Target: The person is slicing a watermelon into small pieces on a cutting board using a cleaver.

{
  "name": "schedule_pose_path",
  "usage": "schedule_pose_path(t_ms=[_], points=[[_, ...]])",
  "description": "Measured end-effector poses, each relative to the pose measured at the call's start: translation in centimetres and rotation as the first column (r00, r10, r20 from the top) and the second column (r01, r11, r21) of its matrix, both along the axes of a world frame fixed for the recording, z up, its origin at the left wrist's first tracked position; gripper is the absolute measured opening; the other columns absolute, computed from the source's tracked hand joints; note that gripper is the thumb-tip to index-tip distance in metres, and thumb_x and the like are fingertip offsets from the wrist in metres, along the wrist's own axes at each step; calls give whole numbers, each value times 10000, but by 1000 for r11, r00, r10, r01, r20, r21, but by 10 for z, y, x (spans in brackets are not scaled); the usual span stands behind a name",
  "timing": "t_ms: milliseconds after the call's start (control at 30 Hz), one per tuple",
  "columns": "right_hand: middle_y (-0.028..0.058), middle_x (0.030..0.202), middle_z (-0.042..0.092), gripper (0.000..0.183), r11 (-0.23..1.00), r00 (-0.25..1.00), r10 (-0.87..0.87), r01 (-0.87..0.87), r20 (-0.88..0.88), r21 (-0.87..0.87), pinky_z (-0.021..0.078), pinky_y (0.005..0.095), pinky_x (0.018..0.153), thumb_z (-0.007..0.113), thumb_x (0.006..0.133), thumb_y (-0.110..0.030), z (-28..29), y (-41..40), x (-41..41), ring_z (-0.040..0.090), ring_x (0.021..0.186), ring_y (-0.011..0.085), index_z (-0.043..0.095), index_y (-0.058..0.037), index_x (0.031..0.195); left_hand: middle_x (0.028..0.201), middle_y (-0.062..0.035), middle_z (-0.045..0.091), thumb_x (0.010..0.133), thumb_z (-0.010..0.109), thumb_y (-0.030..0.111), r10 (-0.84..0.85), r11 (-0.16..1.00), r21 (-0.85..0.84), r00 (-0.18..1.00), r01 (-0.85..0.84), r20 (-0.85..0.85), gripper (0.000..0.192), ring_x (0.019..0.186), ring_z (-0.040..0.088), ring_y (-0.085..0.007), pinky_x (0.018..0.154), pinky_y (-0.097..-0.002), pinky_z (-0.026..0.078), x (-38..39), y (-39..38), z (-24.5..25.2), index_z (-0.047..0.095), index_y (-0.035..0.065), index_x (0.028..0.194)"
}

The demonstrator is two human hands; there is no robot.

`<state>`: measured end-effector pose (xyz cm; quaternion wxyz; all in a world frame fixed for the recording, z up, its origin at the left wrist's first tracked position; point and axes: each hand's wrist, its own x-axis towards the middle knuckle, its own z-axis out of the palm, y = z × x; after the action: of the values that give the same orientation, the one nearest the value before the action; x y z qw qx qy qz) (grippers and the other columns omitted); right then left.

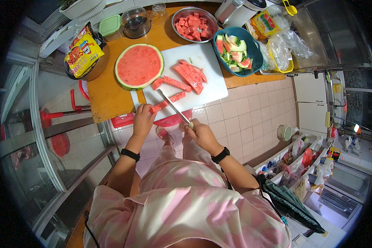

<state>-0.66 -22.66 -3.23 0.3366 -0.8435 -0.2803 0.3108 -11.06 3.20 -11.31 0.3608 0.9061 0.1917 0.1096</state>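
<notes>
My right hand (200, 134) grips the handle of a kitchen knife (176, 109), its blade lying across a strip of watermelon flesh (160, 105) near the front of a white cutting board (209, 90). The fingertips of my left hand (145, 119) hold the strip's left end. More watermelon strips (189, 74) and a short piece (157, 83) lie farther back on the board. Left of them, a large cut watermelon (139, 65) rests face up. Behind the board stand a steel bowl (174, 23) of watermelon cubes and a teal basin (256, 63) of rind pieces.
Yellow snack packets (85, 55) lie on a pot at the left. A green-lidded container (110, 25) and a clear dome (135, 22) stand at the back. At the right are an oil bottle (268, 23) and plastic bags (279, 49). The wooden table's front edge (114, 118) is near my left hand.
</notes>
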Motion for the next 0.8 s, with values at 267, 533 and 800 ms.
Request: schedule_pose_path(t_ms=[267, 533, 800], points=[[298, 848, 627, 253, 997, 999, 23, -25, 26, 80, 495, 544, 683, 596, 980, -230, -34, 11, -3, 625, 773, 475, 530, 12, 1007, 1050, -121, 610, 813, 791, 70, 35, 999, -42, 999, -35, 10, 350, 900, 645, -276, 806, -383, 526, 4, -2, 1, 598, 33, 1103], [289, 799, 639, 260, 997, 998, 46, -48, 50, 52, 488, 545, 662, 592, 979, -219, -35, 16, 4, 625, 749, 477, 514, 27, 1011, 1041, -116, 617, 800, 807, 70, 93, 987, -137, 996, -90, 13, 361, 871, 641, -266, 807, -381, 523, 6, -5, 1, 599, 41, 1093], [294, 756, 633, 256, 995, 996, 42, -49, 76, 92, 494, 539, 647, 597, 975, -202, -1, 35, 3, 643, 730, 465, 516, 41, 969, 1011, -106, 622, 781, 825, 65, 158, 980, -129, 987, -154, 19, 356, 864, 642, -266, 811, -394, 516, 8, -6, -2, 590, 35, 1047]])
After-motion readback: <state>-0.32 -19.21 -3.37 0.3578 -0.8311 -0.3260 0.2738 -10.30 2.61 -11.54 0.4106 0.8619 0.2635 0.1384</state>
